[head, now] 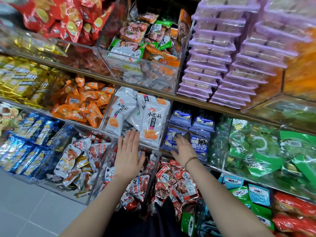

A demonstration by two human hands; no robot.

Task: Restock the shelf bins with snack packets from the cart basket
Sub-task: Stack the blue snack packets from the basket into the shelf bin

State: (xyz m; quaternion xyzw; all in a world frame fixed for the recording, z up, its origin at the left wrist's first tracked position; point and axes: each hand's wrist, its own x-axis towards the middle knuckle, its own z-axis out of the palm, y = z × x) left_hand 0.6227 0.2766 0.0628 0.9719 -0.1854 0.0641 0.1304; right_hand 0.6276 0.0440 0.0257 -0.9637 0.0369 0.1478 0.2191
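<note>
My left hand (129,151) is flat and open against the clear bin (153,144) of white packets (150,122). My right hand (183,147) rests spread on blue packets (200,147), holding nothing.

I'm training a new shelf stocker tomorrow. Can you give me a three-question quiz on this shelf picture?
1. True or false: the left hand lies flat and open against the front of the clear bin of white packets.
2. Which packets do the right hand's fingers touch? A) orange packets B) blue-and-white packets C) green packets
3. Fill in: the stacked trays on the upper shelf, right of the clear bin of mixed packets, are ____ in colour.

Key: 1 true; 2 B; 3 purple.
</note>
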